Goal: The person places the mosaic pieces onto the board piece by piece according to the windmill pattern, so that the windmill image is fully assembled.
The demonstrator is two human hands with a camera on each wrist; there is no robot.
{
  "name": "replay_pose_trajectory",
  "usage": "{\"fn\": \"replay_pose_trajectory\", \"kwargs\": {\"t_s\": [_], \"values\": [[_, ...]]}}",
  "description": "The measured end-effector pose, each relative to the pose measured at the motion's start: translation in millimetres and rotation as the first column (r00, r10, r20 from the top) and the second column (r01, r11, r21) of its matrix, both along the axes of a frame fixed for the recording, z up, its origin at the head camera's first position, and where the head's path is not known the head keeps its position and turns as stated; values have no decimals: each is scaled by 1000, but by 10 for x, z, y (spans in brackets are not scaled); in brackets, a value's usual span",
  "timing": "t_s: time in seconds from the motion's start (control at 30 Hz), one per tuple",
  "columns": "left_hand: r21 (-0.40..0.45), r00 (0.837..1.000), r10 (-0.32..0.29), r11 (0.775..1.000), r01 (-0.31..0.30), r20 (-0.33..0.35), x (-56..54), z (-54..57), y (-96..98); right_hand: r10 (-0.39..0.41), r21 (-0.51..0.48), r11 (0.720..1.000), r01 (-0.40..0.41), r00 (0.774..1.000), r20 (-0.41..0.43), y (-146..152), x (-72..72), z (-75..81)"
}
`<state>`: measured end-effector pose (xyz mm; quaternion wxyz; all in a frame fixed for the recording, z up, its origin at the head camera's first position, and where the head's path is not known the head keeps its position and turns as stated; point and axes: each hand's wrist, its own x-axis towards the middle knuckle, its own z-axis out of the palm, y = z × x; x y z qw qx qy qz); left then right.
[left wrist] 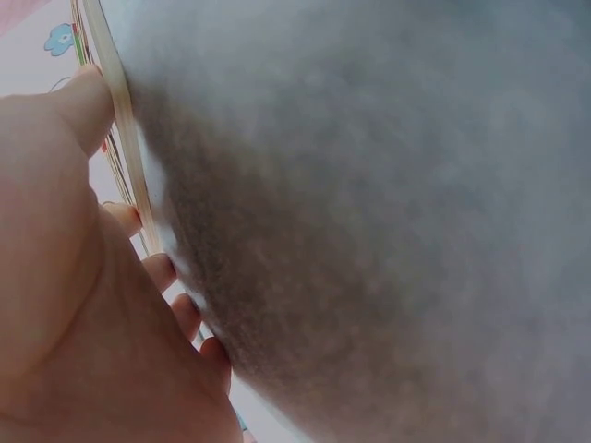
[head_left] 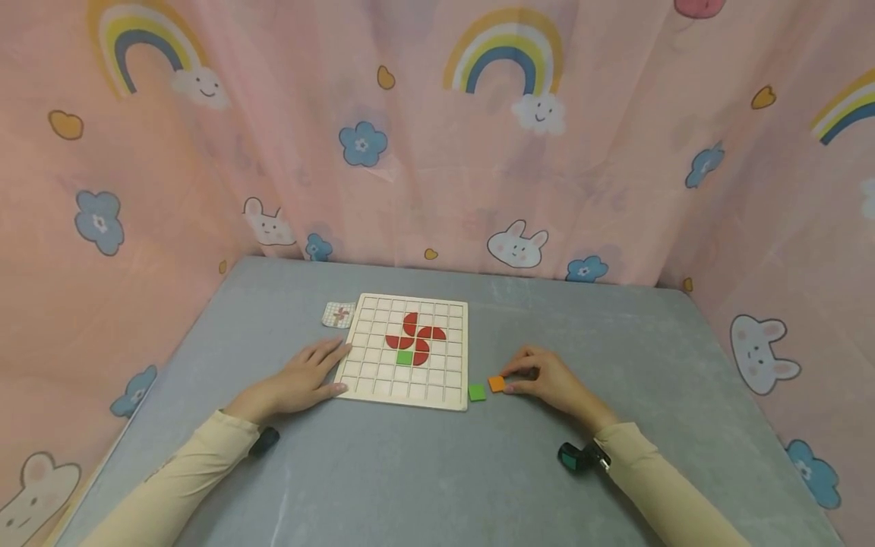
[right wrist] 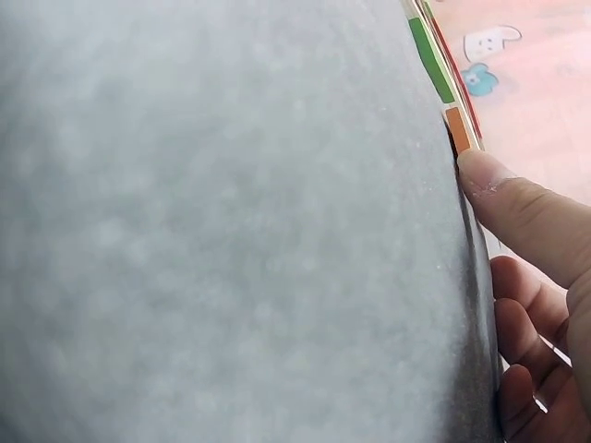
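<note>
A pale wooden board [head_left: 379, 380] with a grid of square cells lies on the table. Near its middle, red quarter-round pieces [head_left: 421, 346] form a pinwheel, with one green square [head_left: 405, 358] directly below. My left hand [head_left: 301, 380] rests at the board's left edge, its fingertips on the rim and its thumb near the front corner. Right of the board, my right hand [head_left: 550, 380] pinches an orange square tile [head_left: 497, 384] between thumb and forefinger, low over the table. Between that tile and the board lies a loose green tile [head_left: 477, 393], close to the board's front right corner.
A small pattern card [head_left: 337, 314] showing a red pinwheel on a grid lies beside the board's upper left side. The grey table [head_left: 424, 479] meets a pink printed curtain [head_left: 424, 190] at its back and sides. Dark cameras are strapped at both wrists.
</note>
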<state>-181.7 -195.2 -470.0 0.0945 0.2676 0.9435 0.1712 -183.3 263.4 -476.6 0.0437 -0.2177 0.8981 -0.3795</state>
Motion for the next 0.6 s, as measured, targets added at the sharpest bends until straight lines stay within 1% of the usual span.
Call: {"fn": "replay_pose_trajectory", "kwargs": {"t_s": [0.17, 0.23, 0.4, 0.6], "values": [[7, 1000, 1, 1000, -1, 13, 18, 26, 9, -12, -10, 1000, 12, 1000, -1, -8, 6, -5], [-3, 1000, 3, 1000, -3, 15, 22, 34, 13, -19, -8, 1000, 19, 1000, 0, -8, 3, -7], [-13, 1000, 12, 1000, -12, 22, 35, 73, 25, -36, -2, 999, 36, 999, 23, -17, 3, -3], [9, 1000, 1, 1000, -1, 12, 55, 91, 26, -50, -8, 999, 50, 998, 37, -28, 8, 0]]}}
